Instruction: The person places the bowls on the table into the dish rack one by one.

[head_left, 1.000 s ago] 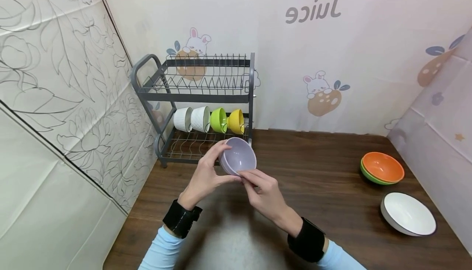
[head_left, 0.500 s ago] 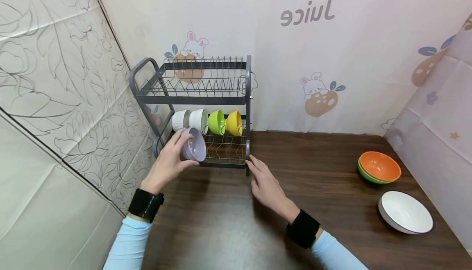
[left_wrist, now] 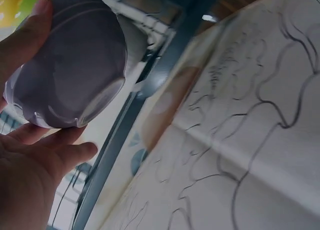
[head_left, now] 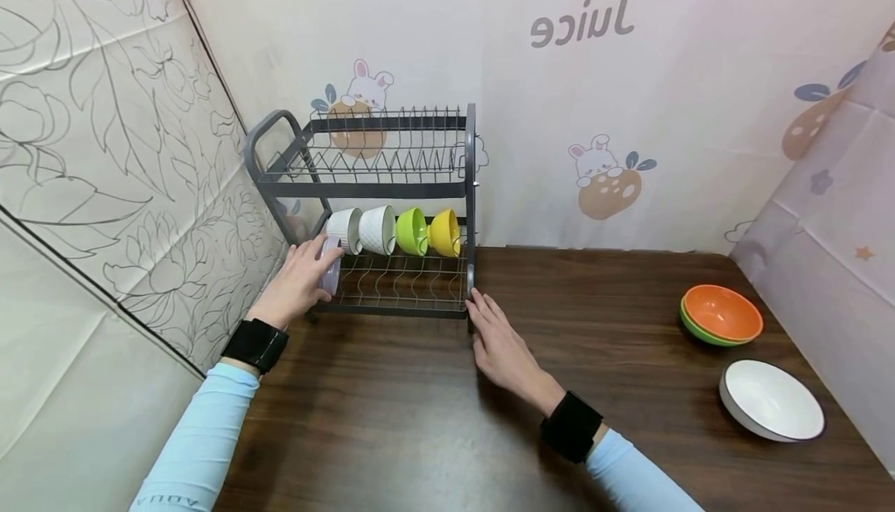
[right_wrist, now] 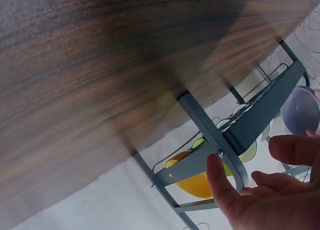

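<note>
At the left end of the dish rack's lower tier, my left hand [head_left: 292, 282] grips a lavender bowl [head_left: 332, 269], turned on its side. The left wrist view shows the thumb on one side of the bowl [left_wrist: 75, 60] and fingers on the other. Much of it is hidden by the hand in the head view. My right hand [head_left: 505, 347] touches the front right post of the dark grey dish rack [head_left: 391, 189] with extended fingers. Behind the lavender bowl, a ribbed white bowl [head_left: 343, 229], another white bowl [head_left: 376, 230], a green bowl [head_left: 410, 231] and a yellow bowl [head_left: 444, 233] stand sideways in a row.
On the wooden table [head_left: 398, 419], an orange bowl [head_left: 723, 312] sits nested in a green bowl [head_left: 706, 336] at the right. A white bowl with a dark rim [head_left: 771, 401] stands nearer. A patterned wall panel [head_left: 161, 147] closes off the left side, close to the rack.
The lavender bowl, first held by both hands before the rack, has moved left to the rack's lower tier in my left hand. My right hand let go of it and touches the rack's post.
</note>
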A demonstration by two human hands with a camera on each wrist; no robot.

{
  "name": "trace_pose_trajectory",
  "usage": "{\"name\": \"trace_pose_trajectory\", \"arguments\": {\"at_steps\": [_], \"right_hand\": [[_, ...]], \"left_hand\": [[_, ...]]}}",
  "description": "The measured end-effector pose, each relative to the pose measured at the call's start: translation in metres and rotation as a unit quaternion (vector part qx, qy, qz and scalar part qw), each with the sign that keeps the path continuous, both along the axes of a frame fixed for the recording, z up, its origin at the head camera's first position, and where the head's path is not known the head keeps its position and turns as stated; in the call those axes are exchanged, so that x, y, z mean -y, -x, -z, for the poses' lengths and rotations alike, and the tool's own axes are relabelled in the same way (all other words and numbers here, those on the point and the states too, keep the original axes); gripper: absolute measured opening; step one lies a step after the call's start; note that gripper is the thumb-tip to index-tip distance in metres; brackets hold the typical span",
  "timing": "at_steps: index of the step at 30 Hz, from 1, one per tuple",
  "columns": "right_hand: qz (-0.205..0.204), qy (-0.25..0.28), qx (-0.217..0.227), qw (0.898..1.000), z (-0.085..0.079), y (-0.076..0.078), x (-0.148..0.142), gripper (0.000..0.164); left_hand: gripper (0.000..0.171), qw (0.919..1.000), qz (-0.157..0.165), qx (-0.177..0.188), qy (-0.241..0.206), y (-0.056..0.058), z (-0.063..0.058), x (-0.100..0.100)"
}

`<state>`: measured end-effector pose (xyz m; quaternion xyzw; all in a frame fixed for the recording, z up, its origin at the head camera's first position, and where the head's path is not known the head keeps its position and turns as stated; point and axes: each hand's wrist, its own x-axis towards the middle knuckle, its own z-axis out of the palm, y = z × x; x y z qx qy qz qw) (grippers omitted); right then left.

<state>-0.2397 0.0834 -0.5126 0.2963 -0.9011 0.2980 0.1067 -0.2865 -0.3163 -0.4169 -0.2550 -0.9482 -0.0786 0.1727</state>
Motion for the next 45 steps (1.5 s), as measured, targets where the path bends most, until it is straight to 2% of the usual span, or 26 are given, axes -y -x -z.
{"name": "trace_pose_trajectory", "arguments": {"at_steps": [6, 11, 17, 23, 28, 36, 45], "right_hand": [[0.0, -0.002, 0.008, 1.0, -0.003, -0.001, 0.004, 0.056], [0.001, -0.004, 0.014, 1.0, -0.007, -0.002, 0.004, 0.055], [-0.001, -0.004, 0.011, 1.0, -0.009, 0.0, 0.003, 0.055], [0.0, -0.002, 0.019, 1.0, -0.009, 0.0, 0.002, 0.055], [0.007, -0.001, 0.03, 1.0, -0.009, -0.001, 0.004, 0.056], [0.012, -0.007, 0.051, 0.999, -0.01, -0.001, 0.007, 0.058], [0.019, -0.017, 0.056, 0.998, -0.011, -0.001, 0.007, 0.059]], "left_hand": [[0.086, 0.9988, 0.003, 0.002, 0.048, 0.008, 0.016, 0.011], [0.086, 0.9989, 0.015, -0.009, 0.044, 0.012, 0.025, 0.016], [0.088, 0.9986, 0.022, -0.027, 0.04, 0.017, 0.027, 0.016], [0.089, 0.9982, 0.014, -0.035, 0.047, 0.021, 0.03, 0.014], [0.087, 0.9977, -0.001, -0.044, 0.052, 0.023, 0.035, 0.011], [0.087, 0.995, -0.011, -0.078, 0.06, 0.027, 0.046, 0.008], [0.086, 0.9954, -0.019, -0.069, 0.064, 0.03, 0.047, 0.006]]}}
